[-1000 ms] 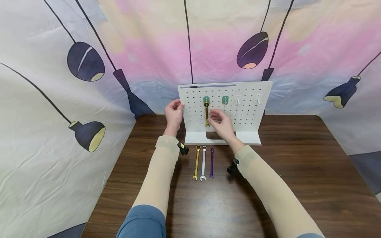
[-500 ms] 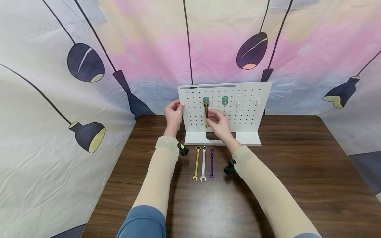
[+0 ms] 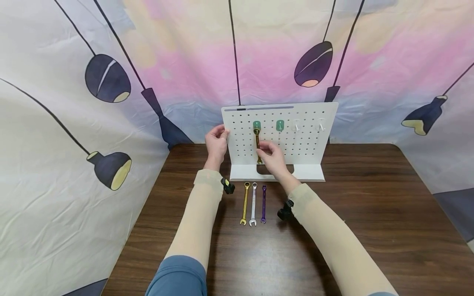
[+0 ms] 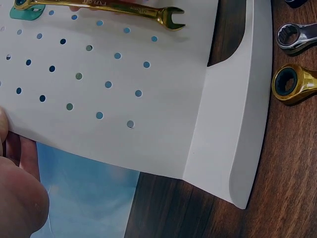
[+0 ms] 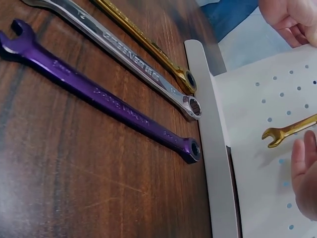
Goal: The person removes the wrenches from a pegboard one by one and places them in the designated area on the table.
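In the head view, my left hand (image 3: 216,144) grips the left edge of a white pegboard (image 3: 309,144), thumb in front. My right hand (image 3: 273,158) pinches a gold combination wrench (image 3: 257,140) in front of the board. The wrench stands nearly upright, its ring end just below a green-backed hook (image 3: 256,124); whether it still touches the hook is hard to see. Its open end (image 4: 168,18) points toward the board's foot in the left wrist view. In the right wrist view, the right fingers (image 5: 298,161) lie beside the wrench, partly cut off by the frame.
A yellow wrench (image 3: 245,203), a silver wrench (image 3: 253,203) and a purple wrench (image 3: 263,204) lie side by side on the wooden table (image 3: 370,213) before the board. Another green-backed hook (image 3: 280,125) and two clear hooks (image 3: 296,125) are on the board. A printed cloth (image 3: 200,61) hangs behind.
My right hand has closed in on the hanging wrench from the right and moved slightly down. The wrench has shifted down a little, its open end lower. The left hand stays on the board.
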A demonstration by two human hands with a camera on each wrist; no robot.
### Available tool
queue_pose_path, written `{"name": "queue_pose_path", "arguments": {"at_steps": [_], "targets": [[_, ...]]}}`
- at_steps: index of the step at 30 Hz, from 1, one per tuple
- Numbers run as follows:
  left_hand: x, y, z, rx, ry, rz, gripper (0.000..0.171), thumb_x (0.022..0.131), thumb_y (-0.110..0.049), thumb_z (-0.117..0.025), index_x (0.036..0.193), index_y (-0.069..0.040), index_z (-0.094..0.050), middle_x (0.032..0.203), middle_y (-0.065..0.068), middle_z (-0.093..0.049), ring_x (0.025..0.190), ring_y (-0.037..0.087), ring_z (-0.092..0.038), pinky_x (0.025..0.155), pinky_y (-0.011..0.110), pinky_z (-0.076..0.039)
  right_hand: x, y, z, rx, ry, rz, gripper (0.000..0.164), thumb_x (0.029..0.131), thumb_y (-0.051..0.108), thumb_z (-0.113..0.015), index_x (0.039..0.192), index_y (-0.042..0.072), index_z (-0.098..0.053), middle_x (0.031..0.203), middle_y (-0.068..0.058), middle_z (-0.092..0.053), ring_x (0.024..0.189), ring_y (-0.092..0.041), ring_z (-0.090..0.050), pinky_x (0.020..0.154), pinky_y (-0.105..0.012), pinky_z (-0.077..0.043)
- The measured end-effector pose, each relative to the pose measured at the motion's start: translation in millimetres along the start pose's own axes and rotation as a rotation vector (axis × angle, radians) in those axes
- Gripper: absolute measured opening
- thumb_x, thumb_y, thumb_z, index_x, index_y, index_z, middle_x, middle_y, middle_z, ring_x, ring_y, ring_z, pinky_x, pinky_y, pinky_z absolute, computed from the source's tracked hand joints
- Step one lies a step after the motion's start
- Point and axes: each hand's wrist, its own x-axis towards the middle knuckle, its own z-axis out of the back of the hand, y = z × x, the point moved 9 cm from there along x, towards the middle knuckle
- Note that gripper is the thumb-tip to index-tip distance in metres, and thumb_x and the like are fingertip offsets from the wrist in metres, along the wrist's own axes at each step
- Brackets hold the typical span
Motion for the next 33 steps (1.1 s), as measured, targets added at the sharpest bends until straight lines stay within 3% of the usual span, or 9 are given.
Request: {"name": "queue_pose_path", "arguments": {"at_steps": [7, 15, 23, 33], "targets": [[-0.5, -1.3, -1.8, -0.009, 0.005, -0.003, 0.016, 0.097, 0.004, -0.076, 0.112, 0.008, -0.077, 0.083, -0.004, -0.066, 0.075, 0.008, -0.058, 0.069, 0.021, -0.049, -10, 0, 0, -0.024, 0.007, -0.047, 0.030, 0.104, 0.018, -0.070, 0.128, 0.001, -0.068, 0.126, -0.014, -0.068, 0.116, -0.027, -0.061, 0.104, -0.041, -0.049], [-0.9, 3.2, -1.1, -0.024, 0.013, 0.013, 0.016, 0.096, 0.004, -0.076, 0.112, 0.007, -0.078, 0.083, -0.003, -0.066, 0.076, 0.011, -0.058, 0.069, 0.023, -0.049, -22, 3, -5, 0.018, 0.028, -0.058, 0.026, 0.104, 0.015, -0.069, 0.125, 0.001, -0.067, 0.114, -0.013, -0.069, 0.099, -0.023, -0.064, 0.085, -0.033, -0.056], [1.9, 0.7, 1.9, -0.028, 0.012, -0.017, 0.017, 0.096, 0.003, -0.077, 0.112, 0.008, -0.078, 0.083, -0.004, -0.066, 0.076, 0.009, -0.058, 0.069, 0.022, -0.049, -29, 12, -6, 0.068, 0.040, -0.076, 0.032, 0.101, 0.010, -0.071, 0.131, 0.000, -0.065, 0.117, -0.015, -0.069, 0.100, -0.023, -0.066, 0.086, -0.034, -0.059], [-0.5, 0.3, -0.3, -0.026, 0.004, -0.007, 0.015, 0.096, 0.005, -0.076, 0.111, 0.008, -0.078, 0.082, -0.004, -0.066, 0.074, 0.008, -0.057, 0.068, 0.021, -0.048, -47, 25, -3, 0.162, 0.069, -0.157, 0.037, 0.101, 0.007, -0.070, 0.136, -0.002, -0.062, 0.121, -0.018, -0.068, 0.086, -0.017, -0.066, 0.076, -0.028, -0.060]]}}
